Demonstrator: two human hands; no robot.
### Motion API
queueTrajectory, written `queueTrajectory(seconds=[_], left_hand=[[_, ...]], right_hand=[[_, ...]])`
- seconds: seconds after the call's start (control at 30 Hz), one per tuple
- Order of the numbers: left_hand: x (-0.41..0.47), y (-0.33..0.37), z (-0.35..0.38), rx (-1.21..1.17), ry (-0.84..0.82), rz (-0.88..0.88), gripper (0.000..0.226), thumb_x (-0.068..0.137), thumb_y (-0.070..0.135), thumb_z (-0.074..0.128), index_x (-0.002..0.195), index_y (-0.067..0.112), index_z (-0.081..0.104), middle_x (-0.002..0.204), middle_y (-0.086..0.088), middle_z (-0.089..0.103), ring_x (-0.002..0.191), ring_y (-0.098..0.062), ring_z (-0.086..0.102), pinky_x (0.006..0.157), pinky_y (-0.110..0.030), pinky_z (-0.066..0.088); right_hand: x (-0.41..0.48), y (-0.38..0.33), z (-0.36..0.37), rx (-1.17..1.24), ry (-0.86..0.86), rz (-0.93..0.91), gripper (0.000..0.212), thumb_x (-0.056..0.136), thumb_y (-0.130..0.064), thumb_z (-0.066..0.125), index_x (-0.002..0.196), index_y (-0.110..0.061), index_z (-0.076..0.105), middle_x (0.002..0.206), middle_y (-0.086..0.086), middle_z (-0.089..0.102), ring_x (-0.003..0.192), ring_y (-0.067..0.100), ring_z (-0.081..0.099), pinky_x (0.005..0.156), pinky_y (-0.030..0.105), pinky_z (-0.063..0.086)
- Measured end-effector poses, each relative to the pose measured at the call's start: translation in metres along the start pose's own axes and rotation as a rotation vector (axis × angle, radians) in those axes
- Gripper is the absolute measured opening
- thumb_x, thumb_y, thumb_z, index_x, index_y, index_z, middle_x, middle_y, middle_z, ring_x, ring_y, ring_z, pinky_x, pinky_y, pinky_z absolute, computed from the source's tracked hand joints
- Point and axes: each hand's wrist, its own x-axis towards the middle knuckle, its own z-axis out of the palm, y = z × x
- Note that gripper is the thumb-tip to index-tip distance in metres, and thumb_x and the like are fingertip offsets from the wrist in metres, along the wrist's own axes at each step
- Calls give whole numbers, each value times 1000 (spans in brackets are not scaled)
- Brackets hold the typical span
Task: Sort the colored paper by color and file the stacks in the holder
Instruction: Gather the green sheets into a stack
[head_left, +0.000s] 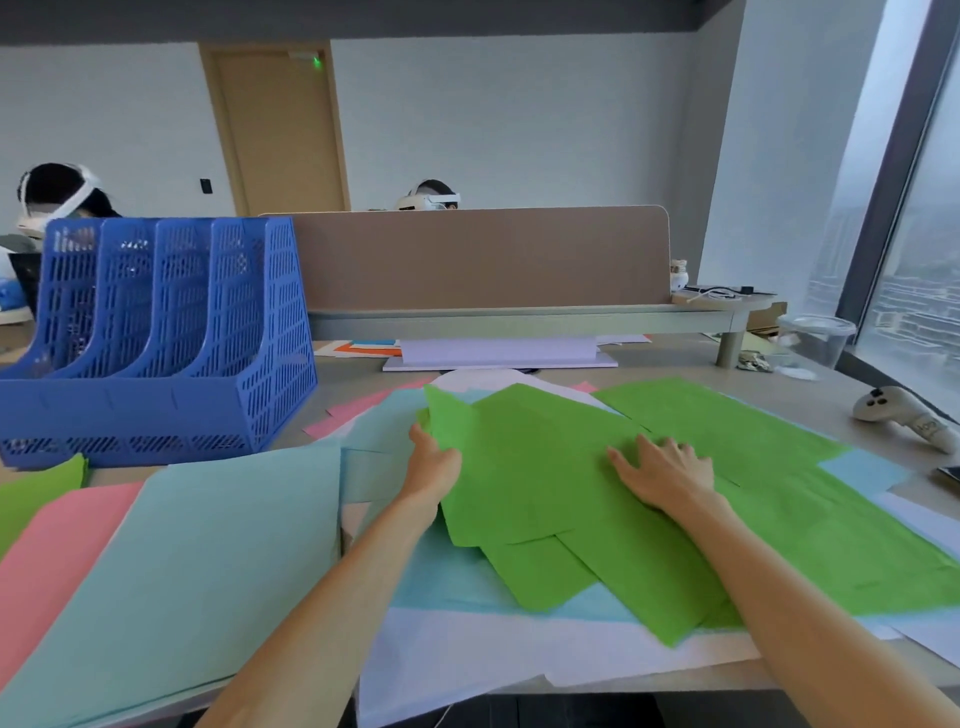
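Several green sheets (540, 483) lie fanned over light blue and white paper in the middle of the desk. My left hand (434, 462) grips the left edge of the top green sheet, thumb on top and fingers hidden beneath. My right hand (662, 473) presses flat on the green sheets, fingers straight. A larger green sheet (810, 499) spreads to the right. At the left lie a light blue stack (208, 566), a pink stack (57, 551) and a green corner (36, 488). The blue four-slot holder (156, 338) stands at the back left; no paper shows in it.
A brown divider (478, 260) with a shelf runs along the back of the desk. A white controller (904, 415) lies at the right, near a clear plastic cup (815, 338). Loose pink sheets (358, 410) peek out behind the pile. Two people sit beyond the divider.
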Motion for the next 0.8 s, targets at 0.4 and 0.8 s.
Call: queueTrajectory(seconds=[0.4, 0.8], left_hand=[[14, -9, 9, 689, 146, 181, 50, 93, 30, 48, 133, 6, 31, 120, -21, 58, 114, -37, 53, 93, -44, 43], [17, -5, 16, -53, -56, 72, 32, 86, 9, 54, 117, 11, 49, 108, -12, 65, 89, -25, 64, 78, -36, 51]], right_hand=[[7, 4, -4, 140, 55, -88, 75, 90, -72, 28, 147, -24, 33, 141, 9, 52, 127, 28, 50, 101, 45, 44], [-4, 1, -4, 182, -38, -218, 86, 83, -81, 20, 148, -26, 36, 146, 8, 47, 134, 26, 44, 109, 47, 37]])
